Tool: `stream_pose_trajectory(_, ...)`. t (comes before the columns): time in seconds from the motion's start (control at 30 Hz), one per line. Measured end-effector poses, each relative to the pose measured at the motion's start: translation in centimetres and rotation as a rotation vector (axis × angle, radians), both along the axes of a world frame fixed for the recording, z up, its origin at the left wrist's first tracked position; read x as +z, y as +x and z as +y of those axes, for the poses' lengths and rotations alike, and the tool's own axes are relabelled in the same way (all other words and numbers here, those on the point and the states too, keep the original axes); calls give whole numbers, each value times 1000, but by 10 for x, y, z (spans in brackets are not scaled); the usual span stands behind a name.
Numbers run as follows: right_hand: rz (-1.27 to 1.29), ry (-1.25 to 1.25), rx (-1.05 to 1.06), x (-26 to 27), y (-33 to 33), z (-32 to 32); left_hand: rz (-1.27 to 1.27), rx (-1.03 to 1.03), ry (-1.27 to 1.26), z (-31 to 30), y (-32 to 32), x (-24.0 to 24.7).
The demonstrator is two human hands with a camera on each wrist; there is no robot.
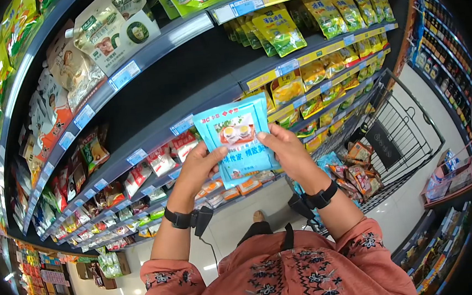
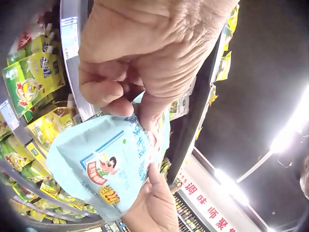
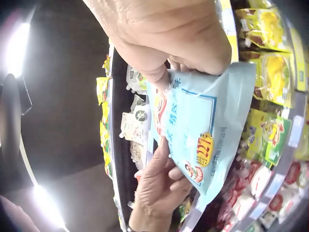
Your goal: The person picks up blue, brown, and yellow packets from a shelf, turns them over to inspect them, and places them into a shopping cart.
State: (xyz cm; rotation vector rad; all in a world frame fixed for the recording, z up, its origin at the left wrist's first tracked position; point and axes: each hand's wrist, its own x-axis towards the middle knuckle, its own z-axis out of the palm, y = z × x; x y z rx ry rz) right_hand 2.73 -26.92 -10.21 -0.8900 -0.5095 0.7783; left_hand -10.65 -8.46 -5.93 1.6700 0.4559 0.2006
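Packet [image 1: 242, 161] was positioned in front of the person's chest, between both hands and before the shelves, with its printed front face turned toward the head camera. The face carried a food picture above blue lettering.

Left hand [image 1: 201, 164] gripped the left edge, thumb on the front face and fingers curled. Right hand [image 1: 289, 151] gripped the right edge in the same way, thumb on the front face. Both grips were closed to the packet's thickness, and each had hold of the packet only. In both wrist views the packet's lower part bulged outward.

Each wrist carried a black band: left band [image 1: 180, 217], right band [image 1: 323, 196]. The shirt [image 1: 272, 261] was salmon, with dark floral embroidery.

Cart [image 1: 438, 140] stood to the right of the right forearm and contained assorted packs [image 1: 363, 176]. Pale pouches [image 1: 119, 37] stood on a shelf at upper left. Green-and-yellow bags [image 1: 279, 30] occupied a shelf beyond the packet, toward the right. Price tags [image 1: 124, 75] lined the shelf edges. A shoe [image 1: 258, 216] was visible on the pale floor [image 1: 226, 228] below the packet.
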Motion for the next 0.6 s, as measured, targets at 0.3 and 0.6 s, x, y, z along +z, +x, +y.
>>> stream_pose_trajectory(0.3,-202,-94,-17,33,68,54,-114,63,40,54,60,14)
stream_pose_trajectory(0.6,-225,-170,-209,18,80,72,-261,92,12,178,108,51)
